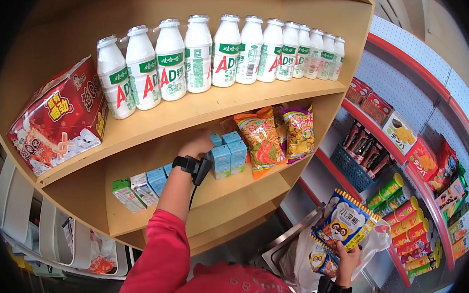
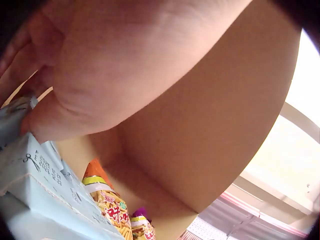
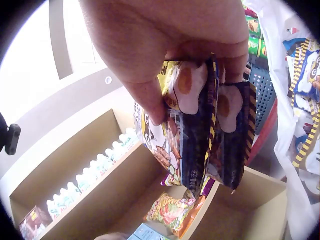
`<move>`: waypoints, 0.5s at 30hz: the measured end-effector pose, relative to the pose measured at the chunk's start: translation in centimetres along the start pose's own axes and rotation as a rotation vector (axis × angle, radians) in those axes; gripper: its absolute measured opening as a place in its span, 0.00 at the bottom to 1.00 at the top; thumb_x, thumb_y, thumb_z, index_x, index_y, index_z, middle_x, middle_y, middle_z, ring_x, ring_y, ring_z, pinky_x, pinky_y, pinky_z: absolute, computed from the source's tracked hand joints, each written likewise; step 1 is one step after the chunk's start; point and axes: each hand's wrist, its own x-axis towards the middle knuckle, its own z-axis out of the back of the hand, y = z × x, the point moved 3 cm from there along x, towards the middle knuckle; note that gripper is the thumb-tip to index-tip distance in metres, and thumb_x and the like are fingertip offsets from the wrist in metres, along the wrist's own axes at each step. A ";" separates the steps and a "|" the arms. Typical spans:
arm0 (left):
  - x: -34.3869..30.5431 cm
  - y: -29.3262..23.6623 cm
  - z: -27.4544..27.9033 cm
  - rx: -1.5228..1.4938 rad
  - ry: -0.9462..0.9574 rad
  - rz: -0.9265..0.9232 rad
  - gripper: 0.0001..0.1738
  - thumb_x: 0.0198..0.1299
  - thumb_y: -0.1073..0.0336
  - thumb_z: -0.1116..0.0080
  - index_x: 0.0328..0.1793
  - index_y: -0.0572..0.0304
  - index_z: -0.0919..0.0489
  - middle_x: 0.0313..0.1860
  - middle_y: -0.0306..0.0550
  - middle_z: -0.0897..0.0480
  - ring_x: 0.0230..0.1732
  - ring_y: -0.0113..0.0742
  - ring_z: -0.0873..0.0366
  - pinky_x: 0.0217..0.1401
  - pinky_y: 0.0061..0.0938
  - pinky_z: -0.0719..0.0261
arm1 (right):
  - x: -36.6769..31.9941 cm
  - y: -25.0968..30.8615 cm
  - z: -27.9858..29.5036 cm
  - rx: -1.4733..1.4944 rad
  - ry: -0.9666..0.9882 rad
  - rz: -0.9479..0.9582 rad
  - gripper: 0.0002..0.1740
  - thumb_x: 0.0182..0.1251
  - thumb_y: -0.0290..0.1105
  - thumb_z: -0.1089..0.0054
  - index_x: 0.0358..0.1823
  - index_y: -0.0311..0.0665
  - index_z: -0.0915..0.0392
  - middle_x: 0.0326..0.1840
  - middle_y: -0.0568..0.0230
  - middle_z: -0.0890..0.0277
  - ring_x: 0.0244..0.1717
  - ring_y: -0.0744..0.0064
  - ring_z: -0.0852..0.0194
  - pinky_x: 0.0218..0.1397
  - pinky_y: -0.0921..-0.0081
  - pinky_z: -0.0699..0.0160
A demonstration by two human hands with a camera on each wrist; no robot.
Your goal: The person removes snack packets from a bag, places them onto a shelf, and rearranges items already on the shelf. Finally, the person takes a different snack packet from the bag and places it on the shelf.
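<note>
My left hand [image 1: 196, 144] reaches into the middle shelf at a group of light-blue drink cartons [image 1: 222, 161]. In the left wrist view its thumb and fingers close around the top of one light-blue carton [image 2: 15, 117], next to a nearer carton [image 2: 35, 195]; the fingertips are partly hidden. Down at the right, my right hand [image 1: 348, 259] grips the edge of blue-and-yellow snack bags [image 1: 345, 220]. Two of these bags [image 3: 192, 135] hang side by side from its thumb and fingers in the right wrist view.
White milk-drink bottles [image 1: 227, 52] line the upper shelf beside a red box [image 1: 59, 114]. Orange noodle-snack bags [image 1: 261, 140] stand right of the cartons; more small cartons [image 1: 129, 194] lie left. A white plastic bag [image 1: 292, 257] with snack packets is below my right hand. Red-edged racks [image 1: 375, 128] stand right.
</note>
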 end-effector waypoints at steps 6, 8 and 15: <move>0.6 0.9 -0.9 -0.053 0.031 -0.032 0.18 0.49 0.67 0.42 0.47 0.65 0.22 0.46 0.62 0.21 0.49 0.54 0.24 0.50 0.37 0.25 | 0.3 -0.8 0.1 -0.042 0.037 0.010 0.13 0.58 0.24 0.39 0.45 0.32 0.26 0.38 0.66 0.21 0.34 0.78 0.22 0.40 0.81 0.24; 0.2 0.5 -0.6 -0.080 0.008 -0.049 0.16 0.49 0.69 0.47 0.45 0.66 0.21 0.44 0.64 0.21 0.47 0.55 0.23 0.48 0.38 0.24 | 0.3 -0.6 -0.2 -0.035 0.040 0.018 0.13 0.58 0.24 0.39 0.45 0.32 0.26 0.38 0.66 0.21 0.34 0.78 0.22 0.40 0.81 0.23; -0.9 -1.1 -0.1 -0.044 -0.003 -0.020 0.19 0.53 0.61 0.48 0.45 0.70 0.22 0.45 0.66 0.22 0.48 0.57 0.23 0.50 0.39 0.25 | 0.0 -0.2 -0.8 0.012 0.024 -0.003 0.13 0.55 0.22 0.36 0.42 0.31 0.25 0.38 0.64 0.21 0.35 0.77 0.23 0.40 0.81 0.24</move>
